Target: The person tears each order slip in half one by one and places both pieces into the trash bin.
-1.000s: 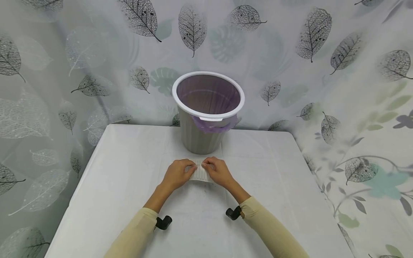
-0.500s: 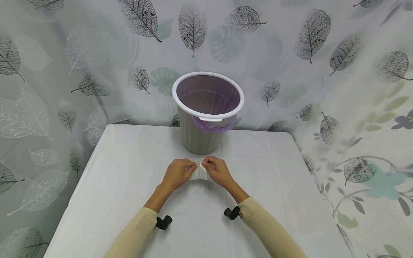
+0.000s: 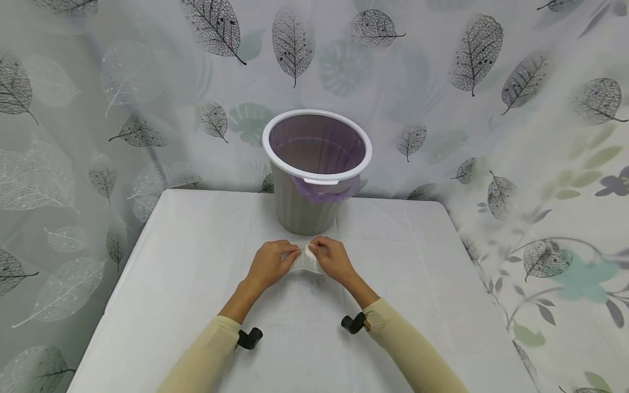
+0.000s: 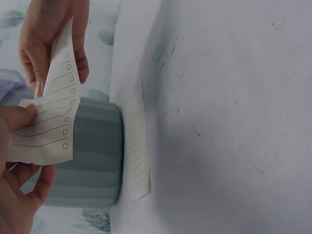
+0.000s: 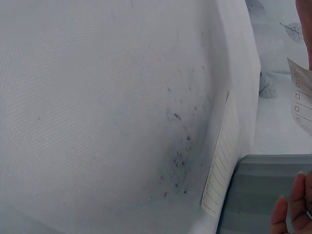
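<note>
My left hand [image 3: 269, 263] and right hand [image 3: 334, 261] are close together in front of the bin, gripping a small lined paper [image 4: 48, 131] between them. A column of little printed boxes runs along its edge, and the paper bends near the middle. In the left wrist view, the left thumb lies over it with fingers behind, while the right hand holds its far end. Below the hands a second lined paper strip [image 4: 139, 151] lies on the table. The right wrist view cuts off most of both hands.
A grey bin [image 3: 302, 210] with a white rim stands just beyond my hands, lined with a purple bag [image 3: 326, 192]. White cloth covers the table [image 3: 403, 262]; small dark specks [image 5: 180, 161] mark it near the strip. Leaf-patterned curtains [image 3: 417, 71] hang behind and beside.
The right hand has lifted slightly, and the bright patch of paper by its fingertips has shifted a little. The left hand has barely moved; the bin has stayed put.
</note>
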`<state>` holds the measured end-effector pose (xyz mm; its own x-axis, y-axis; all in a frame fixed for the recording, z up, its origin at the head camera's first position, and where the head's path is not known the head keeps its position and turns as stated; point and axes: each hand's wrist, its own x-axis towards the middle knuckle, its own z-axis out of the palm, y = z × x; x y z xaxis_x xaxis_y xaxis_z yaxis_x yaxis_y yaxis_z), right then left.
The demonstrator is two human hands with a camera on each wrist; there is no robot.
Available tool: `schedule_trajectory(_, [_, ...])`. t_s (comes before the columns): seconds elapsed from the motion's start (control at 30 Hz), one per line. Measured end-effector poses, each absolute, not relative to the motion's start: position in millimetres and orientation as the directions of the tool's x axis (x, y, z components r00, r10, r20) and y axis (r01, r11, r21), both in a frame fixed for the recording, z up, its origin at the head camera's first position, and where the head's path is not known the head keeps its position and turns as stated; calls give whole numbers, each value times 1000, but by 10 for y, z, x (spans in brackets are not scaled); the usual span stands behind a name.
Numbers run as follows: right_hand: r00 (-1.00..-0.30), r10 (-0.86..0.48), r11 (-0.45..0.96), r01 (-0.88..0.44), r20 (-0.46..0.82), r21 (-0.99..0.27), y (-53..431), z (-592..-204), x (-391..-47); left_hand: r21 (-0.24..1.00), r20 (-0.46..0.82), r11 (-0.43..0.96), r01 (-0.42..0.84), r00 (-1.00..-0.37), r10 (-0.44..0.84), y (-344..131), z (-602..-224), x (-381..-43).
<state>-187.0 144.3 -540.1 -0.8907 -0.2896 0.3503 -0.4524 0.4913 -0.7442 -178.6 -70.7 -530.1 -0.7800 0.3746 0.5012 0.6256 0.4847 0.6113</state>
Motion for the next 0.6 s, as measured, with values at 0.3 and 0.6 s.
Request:
schedule_trajectory(0.3, [-896, -278, 471, -442, 347, -764, 1457, -5363, -1856, 610, 519, 473, 636, -771, 368, -695, -5300, -1787])
schedule_trajectory(0.6, [-905, -274, 479, -422, 325, -770, 1468, -5381, -1867, 615, 513, 471, 632, -775, 369, -691, -5291, -1782])
